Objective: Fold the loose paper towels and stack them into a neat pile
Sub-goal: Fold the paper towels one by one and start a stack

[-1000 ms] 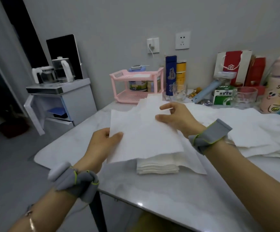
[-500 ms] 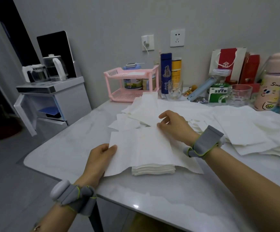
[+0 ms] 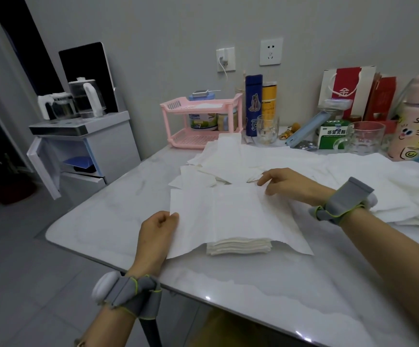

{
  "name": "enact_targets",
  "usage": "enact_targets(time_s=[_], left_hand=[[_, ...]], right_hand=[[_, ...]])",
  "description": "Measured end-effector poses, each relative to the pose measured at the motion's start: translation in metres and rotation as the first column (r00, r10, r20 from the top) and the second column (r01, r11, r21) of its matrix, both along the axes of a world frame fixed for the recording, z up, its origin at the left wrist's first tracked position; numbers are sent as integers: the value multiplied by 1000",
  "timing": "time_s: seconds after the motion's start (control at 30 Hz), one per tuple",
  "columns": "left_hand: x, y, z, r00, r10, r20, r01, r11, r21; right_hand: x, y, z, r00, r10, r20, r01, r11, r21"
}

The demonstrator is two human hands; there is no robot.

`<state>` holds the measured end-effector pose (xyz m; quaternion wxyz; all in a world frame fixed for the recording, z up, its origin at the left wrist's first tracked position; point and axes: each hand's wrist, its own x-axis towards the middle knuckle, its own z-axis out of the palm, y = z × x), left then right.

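Observation:
A white paper towel sheet [image 3: 231,216] lies spread over a stack of folded towels [image 3: 238,246] near the table's front edge. My left hand [image 3: 157,231] pinches the sheet's near left edge. My right hand [image 3: 286,182] holds its far right corner with curled fingers. Behind and to the right, several loose towels [image 3: 353,171] lie scattered across the marble table [image 3: 266,291].
A pink two-tier rack [image 3: 200,121], bottles, glass mugs [image 3: 364,137], a green box and a pink flask [image 3: 416,126] line the back wall. A white cabinet with kettles [image 3: 83,136] stands left of the table.
The sheet, held up in the air a second ago, has come down flat over the folded stack. Both hands lowered with it and stayed at its edges.

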<state>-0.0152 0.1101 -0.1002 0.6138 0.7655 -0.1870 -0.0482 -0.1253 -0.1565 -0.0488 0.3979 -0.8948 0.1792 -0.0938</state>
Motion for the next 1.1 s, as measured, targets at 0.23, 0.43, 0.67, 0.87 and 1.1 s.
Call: enact_targets(time_s=[0.23,0.43,0.67,0.87,1.1], left_hand=[[2,-2,-2,1000,9,9,-9,1000,1],[1,-1,-1,1000,13,12,-12,1000,-21],[2,0,-3,999,37,-2,-37,998,-47],[2,1,-3,1000,24,-16,-25,994,-106],[0,1,-1,999,4,-43,-10,990,-141]], right_hand=[[-18,-17,12,975,-32,-219,95,954,285],[-24,-16,8,962,-32,-270,139,911,389],[-24,-11,14,970,-57,-237,151,905,398],[-24,-1,29,988,-84,-130,141,840,524],[-13,49,45,978,-82,190,-53,786,616]])
